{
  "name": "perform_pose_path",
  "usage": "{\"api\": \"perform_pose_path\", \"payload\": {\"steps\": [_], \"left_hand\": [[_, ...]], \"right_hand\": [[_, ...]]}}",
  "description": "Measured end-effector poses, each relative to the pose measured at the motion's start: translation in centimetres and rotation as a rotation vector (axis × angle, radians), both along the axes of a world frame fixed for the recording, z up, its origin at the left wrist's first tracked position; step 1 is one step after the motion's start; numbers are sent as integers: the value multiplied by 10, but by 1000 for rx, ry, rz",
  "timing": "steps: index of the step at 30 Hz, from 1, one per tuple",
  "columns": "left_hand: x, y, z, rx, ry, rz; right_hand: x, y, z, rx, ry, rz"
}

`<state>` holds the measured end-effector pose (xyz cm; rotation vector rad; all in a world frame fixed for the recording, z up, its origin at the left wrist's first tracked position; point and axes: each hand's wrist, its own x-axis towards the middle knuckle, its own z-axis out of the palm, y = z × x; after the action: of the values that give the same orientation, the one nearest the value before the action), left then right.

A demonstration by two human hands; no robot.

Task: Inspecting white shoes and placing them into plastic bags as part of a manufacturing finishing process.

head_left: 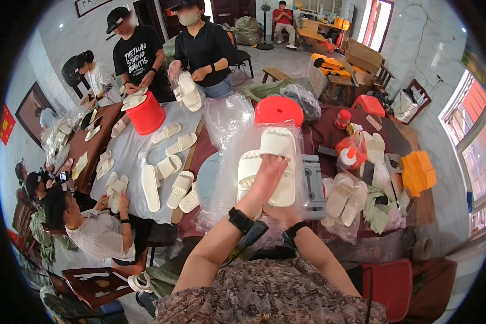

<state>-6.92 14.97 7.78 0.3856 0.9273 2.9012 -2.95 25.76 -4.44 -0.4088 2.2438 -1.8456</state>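
Note:
A pair of white slippers (pixel 284 183) lies side by side in front of me, inside or over a clear plastic bag (pixel 229 183). The right slipper overlaps the left slipper (pixel 248 175). My left hand (pixel 269 178) is closed on the right slipper, its fingers reaching to the strap. At that slipper's heel end is my right hand (pixel 282 214). Its fingers are hidden under the slipper and the plastic. Beneath the bag, a grey appliance with a panel (pixel 312 186) shows at the right.
A red stool (pixel 278 111) stands just beyond the bag. Loose white slippers (pixel 168 166) lie on the plastic-covered table at left. Bagged slippers (pixel 345 198) and a white bottle (pixel 347 157) are at right. Across the table, a co-worker holds slippers (pixel 189 92); another uses a red bucket (pixel 144 114).

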Motion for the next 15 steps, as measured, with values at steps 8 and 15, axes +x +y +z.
{"api": "perform_pose_path", "payload": {"steps": [8, 15], "left_hand": [[38, -53, -73, -1878, 299, 320], [48, -98, -125, -1907, 23, 135]], "right_hand": [[-6, 18, -51, 529, 279, 91], [5, 20, -14, 645, 454, 132]]}}
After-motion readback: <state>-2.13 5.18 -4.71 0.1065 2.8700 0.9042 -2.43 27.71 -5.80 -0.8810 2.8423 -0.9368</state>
